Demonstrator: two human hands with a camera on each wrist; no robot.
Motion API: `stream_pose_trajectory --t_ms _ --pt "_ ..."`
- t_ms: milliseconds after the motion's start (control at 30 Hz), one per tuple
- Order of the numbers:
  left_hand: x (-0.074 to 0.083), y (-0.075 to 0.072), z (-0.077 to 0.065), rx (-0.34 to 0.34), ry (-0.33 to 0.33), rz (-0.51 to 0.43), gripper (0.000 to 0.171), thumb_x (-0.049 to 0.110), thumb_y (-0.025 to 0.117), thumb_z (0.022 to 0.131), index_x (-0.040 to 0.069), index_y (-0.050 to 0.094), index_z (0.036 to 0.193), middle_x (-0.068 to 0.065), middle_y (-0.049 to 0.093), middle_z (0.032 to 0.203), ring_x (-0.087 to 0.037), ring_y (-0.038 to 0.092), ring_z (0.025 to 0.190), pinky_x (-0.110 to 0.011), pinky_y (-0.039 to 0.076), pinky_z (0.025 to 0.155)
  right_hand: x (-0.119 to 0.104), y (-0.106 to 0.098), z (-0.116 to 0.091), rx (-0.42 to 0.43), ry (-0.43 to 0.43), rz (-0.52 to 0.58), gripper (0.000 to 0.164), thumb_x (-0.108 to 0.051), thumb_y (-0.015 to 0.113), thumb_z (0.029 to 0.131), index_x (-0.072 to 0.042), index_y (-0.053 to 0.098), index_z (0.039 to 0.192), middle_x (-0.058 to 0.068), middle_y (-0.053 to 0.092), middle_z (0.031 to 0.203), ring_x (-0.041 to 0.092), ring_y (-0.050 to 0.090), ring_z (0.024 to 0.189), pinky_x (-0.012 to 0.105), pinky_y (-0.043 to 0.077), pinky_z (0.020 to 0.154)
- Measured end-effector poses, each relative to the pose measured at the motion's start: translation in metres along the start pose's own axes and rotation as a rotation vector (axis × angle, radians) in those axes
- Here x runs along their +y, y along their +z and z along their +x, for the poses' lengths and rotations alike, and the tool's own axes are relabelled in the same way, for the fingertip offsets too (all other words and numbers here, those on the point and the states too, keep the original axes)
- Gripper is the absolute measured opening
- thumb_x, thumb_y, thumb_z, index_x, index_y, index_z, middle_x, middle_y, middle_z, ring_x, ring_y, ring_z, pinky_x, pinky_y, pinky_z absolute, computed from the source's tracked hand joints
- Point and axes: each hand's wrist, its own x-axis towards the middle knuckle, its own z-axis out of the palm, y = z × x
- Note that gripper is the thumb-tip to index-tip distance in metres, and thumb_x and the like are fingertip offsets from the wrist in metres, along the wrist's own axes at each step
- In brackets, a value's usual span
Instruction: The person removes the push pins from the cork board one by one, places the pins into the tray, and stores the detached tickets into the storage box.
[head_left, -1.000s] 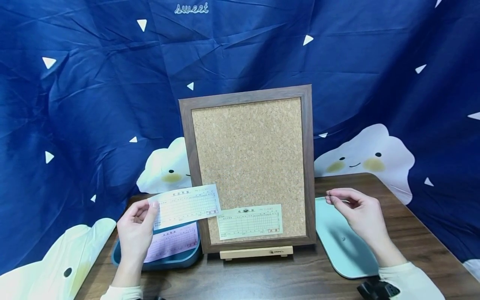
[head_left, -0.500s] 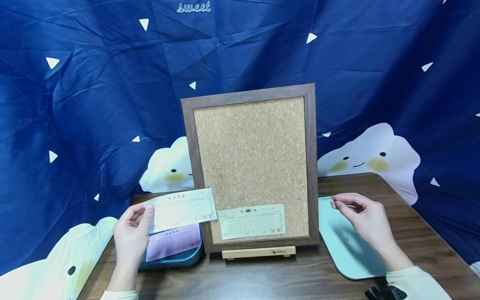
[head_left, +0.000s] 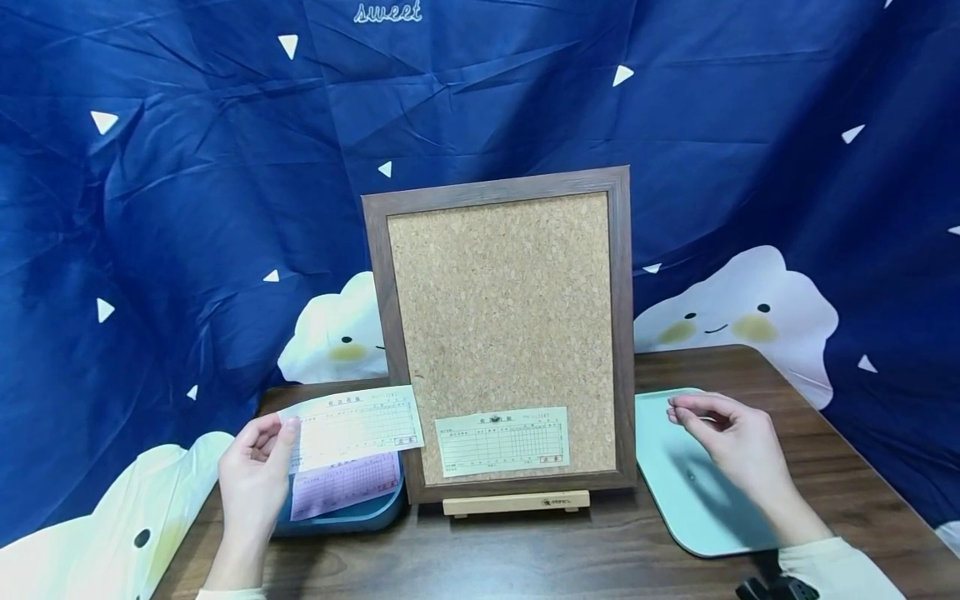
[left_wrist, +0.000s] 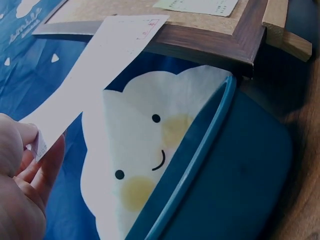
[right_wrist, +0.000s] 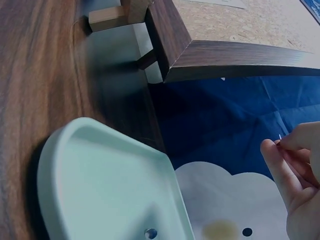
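My left hand [head_left: 255,475] pinches the left end of a pale printed receipt slip [head_left: 356,429], held up at the lower left of the board. Behind that slip, a pink slip [head_left: 345,487] lies in the blue tray [head_left: 367,523]. A pale green slip [head_left: 502,446] is fixed low on the framed cork board [head_left: 502,308] by a dark tack at its top. My right hand [head_left: 738,442], above the mint tray [head_left: 705,542], pinches a thumbtack; only its thin point [right_wrist: 280,136] shows in the right wrist view. Another thumbtack [right_wrist: 150,233] lies in the mint tray.
A wooden easel [head_left: 517,503] props the board upright on the dark wooden table [head_left: 480,558]. The blue curtain [head_left: 480,92] with clouds hangs behind. The table's right edge slopes away past the mint tray.
My left hand and its slip have lowered and moved left, away from the board's face. My right hand has shifted slightly right with its fingertips still together.
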Motion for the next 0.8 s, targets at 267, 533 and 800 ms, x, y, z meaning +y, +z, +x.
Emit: stream_pose_trajectory --t_ms 267,533,800 --pt "-0.007 -0.005 0.000 0.007 -0.018 0.033 0.031 0.022 0.075 0.104 -0.003 0.074 0.121 0.033 0.062 0.089 0.011 0.063 0.084 -0.002 0.048 0.078 0.009 -0.001 -0.005 -0.027 0.042 -0.008 0.016 0.013 0.077 0.091 0.011 0.078 0.107 -0.033 0.074 0.091 -0.017 0.070 0.081 0.004 0.053 0.071" --pt "-0.011 -0.009 0.000 0.001 -0.044 0.039 0.031 0.022 0.074 0.104 -0.004 0.074 0.120 0.033 0.062 0.088 0.013 0.063 0.083 -0.002 0.048 0.078 0.012 -0.001 -0.012 -0.038 0.063 -0.047 0.015 0.009 0.077 0.093 0.007 0.079 0.107 -0.033 0.075 0.089 -0.018 0.070 0.080 0.004 0.052 0.071" --pt "-0.021 -0.013 0.002 0.010 -0.075 0.061 0.031 0.023 0.074 0.105 -0.003 0.074 0.121 0.035 0.061 0.087 0.016 0.062 0.082 -0.001 0.048 0.077 0.024 -0.002 -0.016 -0.037 0.091 -0.058 0.015 0.010 0.077 0.092 0.010 0.078 0.106 -0.037 0.072 0.087 -0.020 0.068 0.079 0.004 0.051 0.069"
